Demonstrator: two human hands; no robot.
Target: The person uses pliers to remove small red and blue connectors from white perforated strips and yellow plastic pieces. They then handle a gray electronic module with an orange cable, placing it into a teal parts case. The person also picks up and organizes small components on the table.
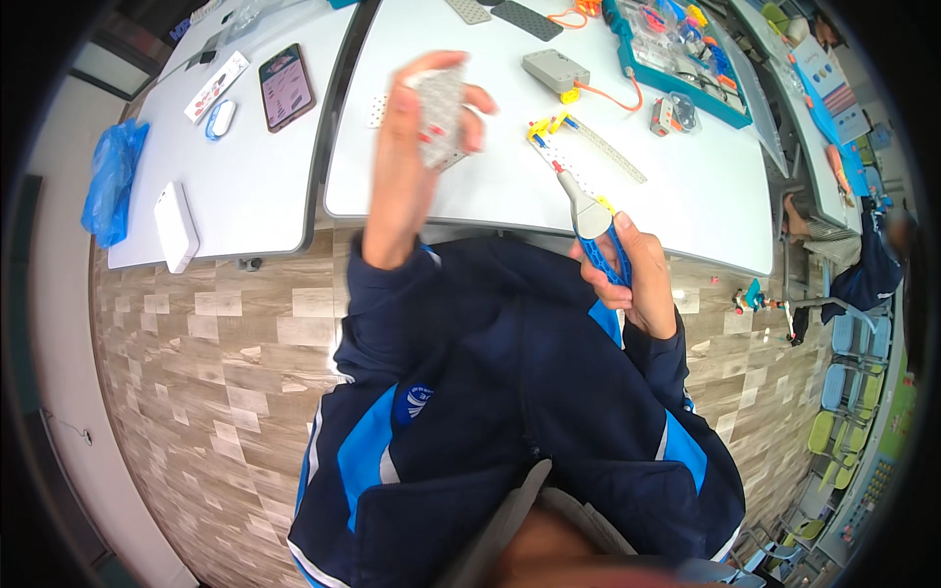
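Note:
My left hand (395, 191) is raised over the near edge of the white table, its fingers closed round a grey perforated building plate (443, 110) with small red pegs in it. The hand is slightly smeared by motion. Closed about the blue handles of a plier-like tool (591, 218) with a grey head is my right hand (642, 263). A small red piece (558, 167) shows at the tool's tip. Just beyond that tip lie yellow and blue connector pieces (549, 129) and a long grey perforated beam (613, 152).
A grey box (555, 71) with an orange cable lies farther back on the table (470, 201). At the back right stands a teal parts case (627, 44). The left table holds a phone (287, 86), a white box (175, 225) and a blue plastic bag (116, 181).

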